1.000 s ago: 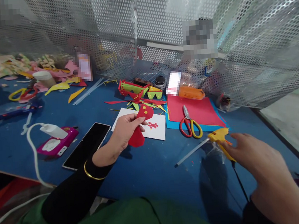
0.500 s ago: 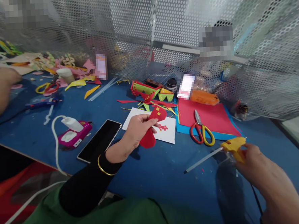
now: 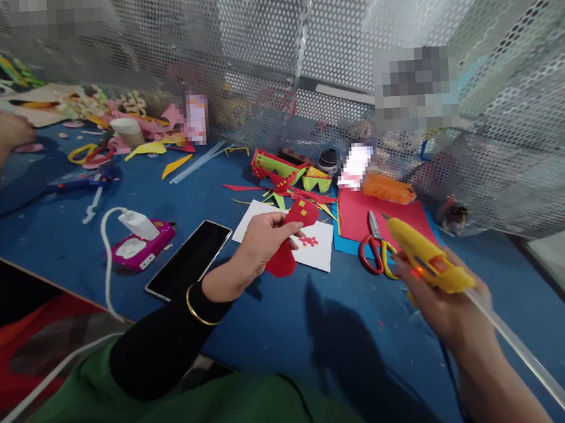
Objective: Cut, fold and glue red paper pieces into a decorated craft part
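Note:
Between the thumb and fingers of my left hand (image 3: 260,241) is a red cut-out piece (image 3: 302,211), perhaps foam or paper, with small yellow squares on it. Beneath it lies a white card (image 3: 320,250) bearing a cluster of tiny red pieces (image 3: 308,241). My right hand (image 3: 453,306) is wrapped round a yellow hot glue gun (image 3: 426,260), lifted off the table with its nozzle toward the scissors. A long clear glue stick (image 3: 521,350) sticks out of its back end. An orange light glows on the gun's side. Red-and-yellow-handled scissors (image 3: 375,247) lie just left of the nozzle.
Red and blue sheets (image 3: 359,216) lie under the scissors. Coloured scraps and a decorated red-green piece (image 3: 277,170) are behind the card. A black phone (image 3: 189,258) and purple power socket (image 3: 143,245) sit left. A perforated metal screen (image 3: 254,60) stands behind; another person's hand (image 3: 7,129) is far left.
My right hand has raised the glue gun from the table and turned it, so the nozzle now faces forward and the stick points back toward me. The left hand has hardly moved.

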Available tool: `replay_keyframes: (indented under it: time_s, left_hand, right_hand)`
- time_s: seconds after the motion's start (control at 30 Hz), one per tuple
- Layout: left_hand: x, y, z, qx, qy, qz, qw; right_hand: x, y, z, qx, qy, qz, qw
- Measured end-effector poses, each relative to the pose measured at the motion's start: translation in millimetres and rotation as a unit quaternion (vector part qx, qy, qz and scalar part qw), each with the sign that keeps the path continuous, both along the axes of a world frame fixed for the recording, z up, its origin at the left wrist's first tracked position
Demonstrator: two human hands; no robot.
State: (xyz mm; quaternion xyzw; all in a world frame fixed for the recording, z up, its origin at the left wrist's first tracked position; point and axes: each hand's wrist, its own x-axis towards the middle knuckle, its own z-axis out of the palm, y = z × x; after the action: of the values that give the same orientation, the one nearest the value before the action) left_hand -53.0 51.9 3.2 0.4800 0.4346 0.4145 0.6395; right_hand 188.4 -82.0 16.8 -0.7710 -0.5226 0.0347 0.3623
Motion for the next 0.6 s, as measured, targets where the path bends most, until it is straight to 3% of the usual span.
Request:
replay_keyframes:
  time_s: [0.07, 0.17, 0.3, 0.6]
  left_hand:
    - [-0.1, 0.3, 0.1, 0.002, 0.008, 0.001, 1.000]
    - [0.3, 0.3, 0.6, -0.003, 0.008, 0.002, 1.000]
    - [1.9, 0.5, 1.6, 0.002, -0.012, 0.003, 1.000]
    - [2.9, 1.8, -3.4, -0.003, 0.017, 0.006, 1.000]
  right_hand:
    - [-21.4, 14.7, 0.9, -0.001, 0.115, 0.067, 0.991]
    - [-46.7, 30.2, 2.9, 0.012, 0.170, 0.144, 0.975]
    - [-61.4, 35.3, -2.3, 0.016, 0.146, 0.220, 0.964]
    - [-53.5, 40.7, -21.4, 0.058, 0.031, 0.272, 0.960]
